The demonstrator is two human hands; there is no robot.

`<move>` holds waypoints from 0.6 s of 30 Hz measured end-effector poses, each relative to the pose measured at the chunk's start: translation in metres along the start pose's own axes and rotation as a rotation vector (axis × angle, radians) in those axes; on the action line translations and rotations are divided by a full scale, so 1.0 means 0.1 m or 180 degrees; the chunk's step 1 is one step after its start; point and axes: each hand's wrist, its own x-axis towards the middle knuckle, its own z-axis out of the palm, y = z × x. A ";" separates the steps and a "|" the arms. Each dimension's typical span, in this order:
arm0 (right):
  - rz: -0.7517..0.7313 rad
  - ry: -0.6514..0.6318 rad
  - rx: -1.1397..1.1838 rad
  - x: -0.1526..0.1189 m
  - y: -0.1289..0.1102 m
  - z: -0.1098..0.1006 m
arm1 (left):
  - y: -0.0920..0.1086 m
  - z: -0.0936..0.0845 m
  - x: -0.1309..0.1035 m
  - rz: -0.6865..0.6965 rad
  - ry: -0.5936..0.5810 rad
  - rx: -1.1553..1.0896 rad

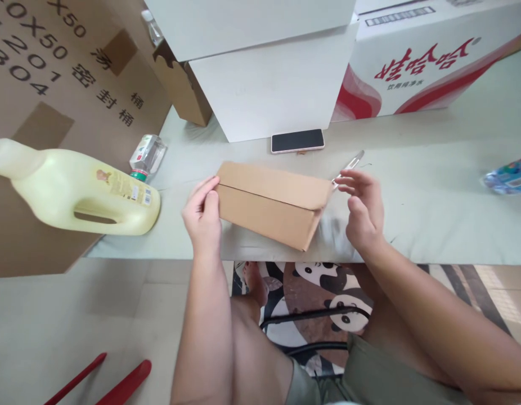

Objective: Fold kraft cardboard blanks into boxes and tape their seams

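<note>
My left hand [202,211] grips the left end of a small brown cardboard box [264,211], thumb on the near side. The box is tilted, with its right end toward the table's front edge; a dark seam runs along its length. Just off that right end, my right hand [364,211] is raised with its fingers apart and nothing between them. Behind those fingers lies a slim silver tool [353,162], partly hidden, so its kind is unclear. A phone [297,140] with a dark screen rests beyond the box.
White cartons [277,84] stand at the back, one with red print [421,73]. At left are a large yellow jug [83,191], a clear bottle [147,156] and a big brown carton [70,112]. A blue packet [511,175] lies far right on the table.
</note>
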 end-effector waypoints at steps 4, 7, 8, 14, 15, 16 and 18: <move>0.1153 -0.1029 0.0523 -0.03 0.11 0.01 | -0.13 -0.06 0.09 -0.0603 0.0599 -0.0562; 0.1138 -0.2046 0.0950 -0.11 0.05 0.09 | -0.18 -0.05 0.10 -0.0886 0.0863 -0.0816; 0.0919 -0.2140 0.0947 -0.14 0.01 0.11 | -0.18 -0.02 0.09 -0.1032 0.0880 -0.0824; 0.0173 -0.1819 0.0425 -0.17 -0.11 0.15 | -0.11 0.23 -0.11 -0.2442 -0.0123 -0.1135; 0.0179 -0.1746 0.0404 -0.16 -0.11 0.14 | -0.10 0.25 -0.13 -0.2564 -0.0289 -0.1177; 0.0185 -0.1683 0.0396 -0.15 -0.11 0.12 | -0.09 0.26 -0.14 -0.2684 -0.0443 -0.1146; 0.0173 -0.1559 0.0411 -0.12 -0.11 0.10 | -0.08 0.26 -0.16 -0.2870 -0.0814 -0.0979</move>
